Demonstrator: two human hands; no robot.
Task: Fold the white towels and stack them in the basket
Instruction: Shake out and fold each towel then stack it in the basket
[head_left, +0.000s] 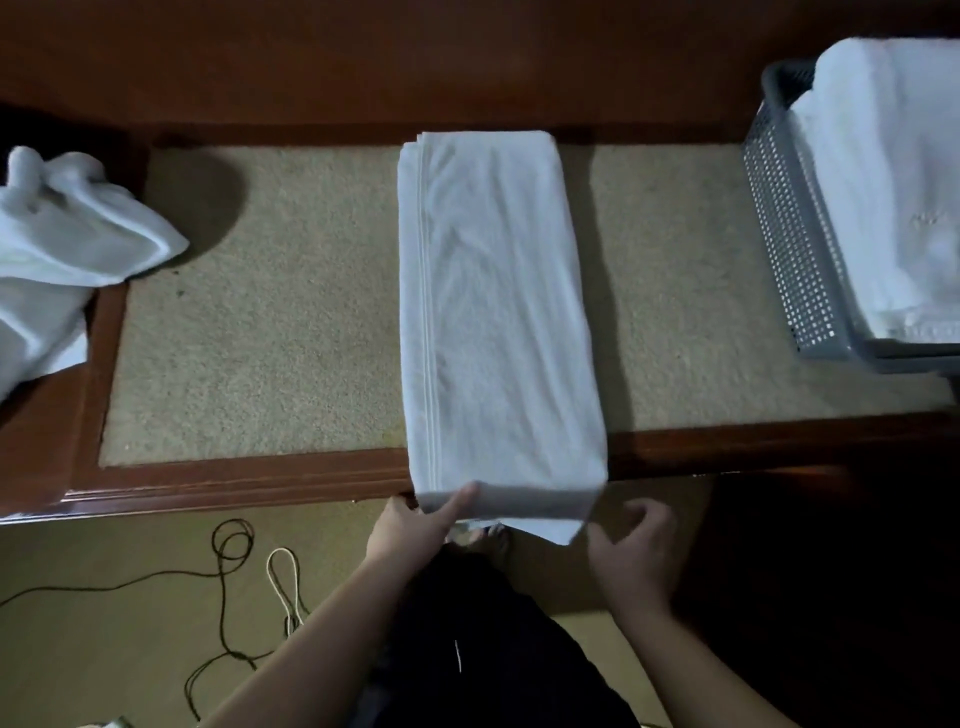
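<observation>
Both hands work the near end of the long folded towel (498, 312) hanging over the table (249, 478) edge: my left hand (415, 525) pinches its left corner, my right hand (631, 545) hovers loosely curled beside the right corner, holding nothing. Folded towels (893, 182) fill the grey basket (779, 234) at right.

We see a wooden-framed surface (249, 483) with a beige, carpet-like inlay (260, 322) filling its middle. At 12 o'clock a dark reddish-brown wooden panel (415, 62) runs along its back. Toward 7 o'clock, on the olive floor (130, 649), a thin dark cable (223, 613) lies in loose loops, with a white cord (283, 582) looped just beside it.
</observation>
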